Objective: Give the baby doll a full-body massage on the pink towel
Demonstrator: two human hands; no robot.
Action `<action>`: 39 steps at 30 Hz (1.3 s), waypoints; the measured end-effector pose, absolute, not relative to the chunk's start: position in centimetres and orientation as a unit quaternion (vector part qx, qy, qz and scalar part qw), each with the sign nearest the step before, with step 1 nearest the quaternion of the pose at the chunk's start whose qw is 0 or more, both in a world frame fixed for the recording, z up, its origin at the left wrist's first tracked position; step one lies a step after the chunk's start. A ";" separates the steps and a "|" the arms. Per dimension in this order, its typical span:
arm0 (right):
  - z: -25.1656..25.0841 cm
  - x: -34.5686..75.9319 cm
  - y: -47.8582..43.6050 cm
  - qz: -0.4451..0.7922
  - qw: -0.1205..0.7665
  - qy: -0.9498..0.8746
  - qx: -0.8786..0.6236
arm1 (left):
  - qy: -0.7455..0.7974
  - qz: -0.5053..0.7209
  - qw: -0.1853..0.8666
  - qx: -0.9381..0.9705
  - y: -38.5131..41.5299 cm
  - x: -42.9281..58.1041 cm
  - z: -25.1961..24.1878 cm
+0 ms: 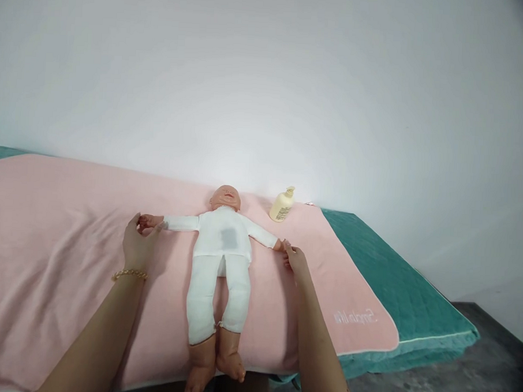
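A baby doll (pixel 223 235) with a white cloth body and bare plastic head, hands and feet lies on its back on a pink blanket (pixel 88 194). Its arms are stretched out to both sides, and its feet hang toward me at the near edge. My left hand (pixel 138 242), with a beaded bracelet at the wrist, is closed around the doll's hand on the left. On the other side, the fingers of my right hand (pixel 296 261) pinch the doll's other hand. A grey patch marks the doll's chest.
A cream pump bottle (pixel 282 205) stands slightly tilted on the blanket, right of the doll's head. Beneath the blanket is a green quilted mattress (pixel 380 265), its corner showing at the right. A white wall (pixel 266 92) rises behind, and grey floor (pixel 444 383) shows at lower right.
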State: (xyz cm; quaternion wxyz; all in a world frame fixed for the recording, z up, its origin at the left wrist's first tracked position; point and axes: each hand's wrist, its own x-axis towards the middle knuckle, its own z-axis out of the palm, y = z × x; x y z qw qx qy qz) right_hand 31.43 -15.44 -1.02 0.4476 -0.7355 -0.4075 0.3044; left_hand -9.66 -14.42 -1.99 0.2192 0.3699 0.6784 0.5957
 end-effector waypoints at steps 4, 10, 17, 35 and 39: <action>-1.6 30.4 -14.1 0.290 0.550 -0.371 -0.690 | 0.622 0.680 0.260 0.289 -14.3 -8.9 -1.5; -1.8 28.5 -11.3 0.336 0.701 -0.338 -0.531 | 0.524 0.746 0.297 0.284 -11.2 -8.3 -1.9; -1.1 27.5 -6.8 0.427 0.741 -0.328 -0.401 | 0.410 0.764 0.358 0.346 -7.2 -8.0 -1.3; 0.3 24.3 1.7 0.435 0.620 -0.454 -0.469 | 0.510 0.599 0.403 0.468 -1.1 -6.0 -0.4; -1.0 23.2 2.5 0.441 0.589 -0.459 -0.498 | 0.610 0.513 0.339 0.500 0.0 -5.7 -1.2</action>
